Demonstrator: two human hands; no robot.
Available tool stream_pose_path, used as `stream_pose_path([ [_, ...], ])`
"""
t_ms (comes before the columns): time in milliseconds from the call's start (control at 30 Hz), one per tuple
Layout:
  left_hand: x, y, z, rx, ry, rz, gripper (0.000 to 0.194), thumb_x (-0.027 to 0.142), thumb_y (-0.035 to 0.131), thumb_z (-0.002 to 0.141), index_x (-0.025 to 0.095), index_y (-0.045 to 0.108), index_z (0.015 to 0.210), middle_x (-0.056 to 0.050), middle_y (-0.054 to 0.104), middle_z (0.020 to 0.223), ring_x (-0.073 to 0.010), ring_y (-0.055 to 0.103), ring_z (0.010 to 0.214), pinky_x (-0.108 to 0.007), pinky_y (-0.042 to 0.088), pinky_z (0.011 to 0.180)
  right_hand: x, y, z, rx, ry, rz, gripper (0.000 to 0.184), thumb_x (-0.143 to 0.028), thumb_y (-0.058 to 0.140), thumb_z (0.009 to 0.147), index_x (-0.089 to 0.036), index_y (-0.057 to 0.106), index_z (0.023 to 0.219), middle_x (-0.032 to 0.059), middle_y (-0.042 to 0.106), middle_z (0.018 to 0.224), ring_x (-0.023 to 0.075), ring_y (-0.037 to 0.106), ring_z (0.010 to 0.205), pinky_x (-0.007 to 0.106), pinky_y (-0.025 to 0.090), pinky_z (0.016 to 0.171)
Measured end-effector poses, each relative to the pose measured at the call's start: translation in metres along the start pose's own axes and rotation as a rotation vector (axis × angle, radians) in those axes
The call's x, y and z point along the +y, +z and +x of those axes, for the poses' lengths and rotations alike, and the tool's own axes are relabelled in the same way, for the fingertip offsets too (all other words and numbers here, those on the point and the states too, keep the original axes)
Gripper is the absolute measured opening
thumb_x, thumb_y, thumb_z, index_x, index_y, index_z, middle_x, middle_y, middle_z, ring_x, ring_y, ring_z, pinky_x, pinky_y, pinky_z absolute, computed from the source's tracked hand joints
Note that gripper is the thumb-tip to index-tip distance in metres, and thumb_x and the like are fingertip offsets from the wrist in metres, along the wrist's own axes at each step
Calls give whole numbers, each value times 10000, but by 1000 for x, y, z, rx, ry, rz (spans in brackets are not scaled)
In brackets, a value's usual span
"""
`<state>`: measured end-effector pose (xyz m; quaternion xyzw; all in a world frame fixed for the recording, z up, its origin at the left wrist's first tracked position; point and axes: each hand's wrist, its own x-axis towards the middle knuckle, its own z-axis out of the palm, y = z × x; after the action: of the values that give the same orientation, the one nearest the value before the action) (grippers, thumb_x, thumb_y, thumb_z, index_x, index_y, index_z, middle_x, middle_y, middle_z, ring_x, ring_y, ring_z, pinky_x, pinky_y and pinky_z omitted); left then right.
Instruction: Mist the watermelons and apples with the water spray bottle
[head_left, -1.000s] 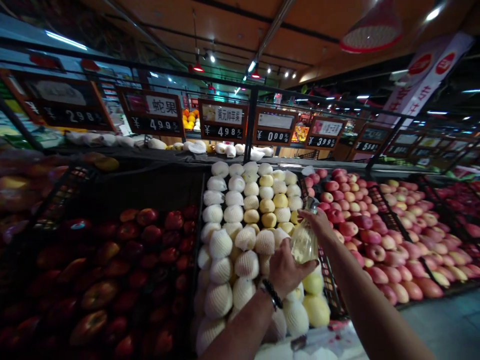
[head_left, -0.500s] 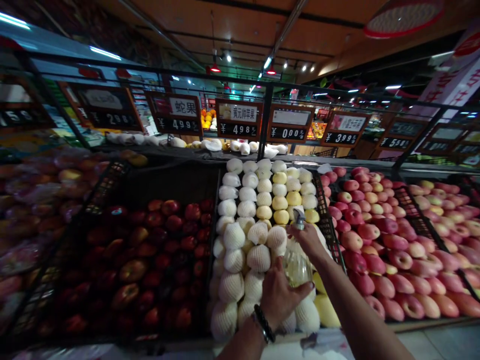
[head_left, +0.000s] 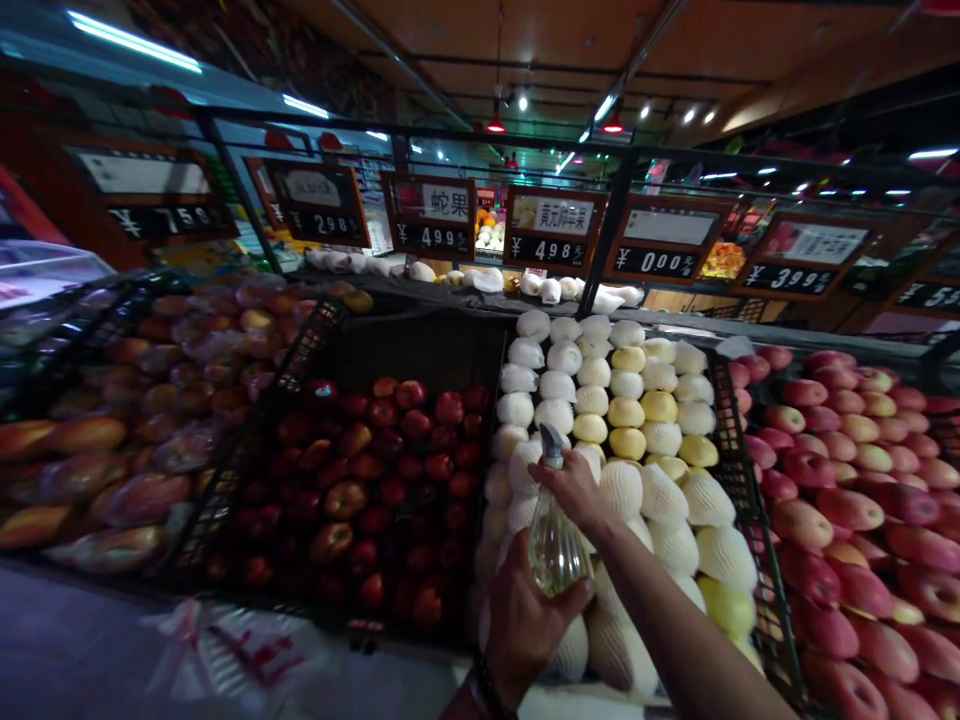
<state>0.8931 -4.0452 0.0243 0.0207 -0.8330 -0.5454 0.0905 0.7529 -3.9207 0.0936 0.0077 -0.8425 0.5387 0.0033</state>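
Note:
A clear spray bottle with a grey spray head and pale liquid inside is held upright over the crate of pale yellow apples. My left hand, with a dark bead bracelet at the wrist, wraps round the lower body of the bottle. My right hand is closed round the neck, just under the spray head. Beneath and behind the bottle lie the yellow apples, many in white foam nets. Both forearms hide part of the front rows.
Dark red apples fill a black crate to the left, with wrapped fruit beyond. Pink apples lie to the right. Price signs hang on a rail behind. A plastic bag lies in front at lower left.
The view has turned left, so the crates sit further right in it. Both hands and the bottle have moved left over the foam-netted apples, toward the dark red ones.

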Motion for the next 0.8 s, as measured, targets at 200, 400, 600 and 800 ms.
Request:
stream_pose_path([
  [200, -44, -6, -17, 19, 19, 89, 955, 628, 932, 745, 238, 612, 1555, -177, 760, 1504, -441, 712, 1432, -610, 623, 1235, 6, 31, -10, -69, 4, 5, 320, -545, 662, 778, -227, 635, 753, 14, 625, 711, 201, 541, 691, 341, 389, 642],
  [400, -100, 5, -53, 5, 133, 225, 982, 645, 928, 741, 172, 617, 1544, -255, 766, 1464, -474, 755, 1358, -596, 699, 1128, 19, 38, -43, -96, 54, 16, 303, -518, 667, 793, -220, 633, 755, 5, 616, 706, 191, 523, 692, 336, 375, 646],
  [600, -65, 6, -66, -185, 64, 129, 1033, 596, 945, 682, 233, 579, 1577, -185, 806, 1413, -431, 810, 1236, -536, 730, 1053, 35, 5, -83, 90, 105, 40, 346, -567, 693, 795, -229, 649, 736, 14, 628, 681, 203, 520, 674, 353, 401, 658],
  [800, -2, 30, -82, -330, 31, 26, 1092, 524, 999, 610, 227, 572, 1571, -220, 764, 1475, -492, 723, 1383, -635, 621, 1223, 45, -56, -122, 224, 115, 111, 423, -627, 733, 817, -206, 755, 853, 76, 764, 820, 291, 664, 790, 399, 503, 743],
])
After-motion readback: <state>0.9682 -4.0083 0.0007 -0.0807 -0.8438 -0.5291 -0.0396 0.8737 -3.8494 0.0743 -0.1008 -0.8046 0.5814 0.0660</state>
